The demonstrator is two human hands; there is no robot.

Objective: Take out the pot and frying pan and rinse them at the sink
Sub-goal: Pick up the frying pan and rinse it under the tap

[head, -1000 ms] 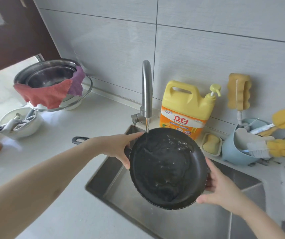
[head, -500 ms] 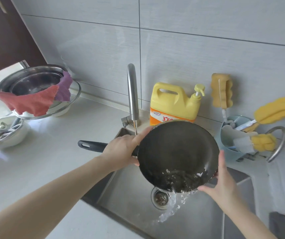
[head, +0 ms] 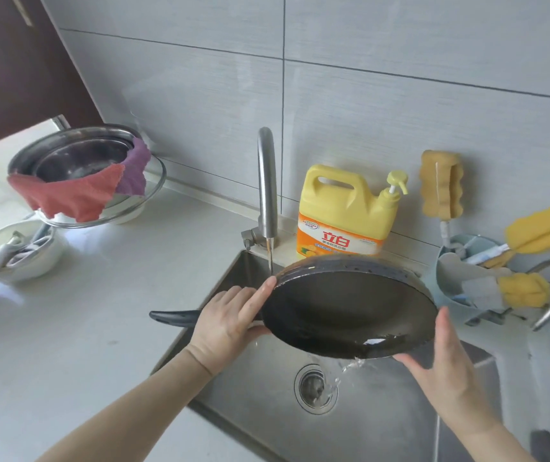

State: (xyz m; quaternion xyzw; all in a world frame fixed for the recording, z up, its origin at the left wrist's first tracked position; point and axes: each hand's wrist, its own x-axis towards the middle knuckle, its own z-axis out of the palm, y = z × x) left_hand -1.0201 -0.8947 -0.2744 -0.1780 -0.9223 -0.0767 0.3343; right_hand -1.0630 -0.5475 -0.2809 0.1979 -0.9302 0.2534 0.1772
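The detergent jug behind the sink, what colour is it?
Yellow detergent jug, with an orange-and-white label; seen in the head view.

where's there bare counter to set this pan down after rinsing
The widest bare patch is the counter left of the sink, in front of the white bowl and the draped metal basin. A narrower strip lies between basin and faucet. Right of the sink is crowded: soap jug and blue brush caddy.

frying pan over sink; detergent jug behind, tap left
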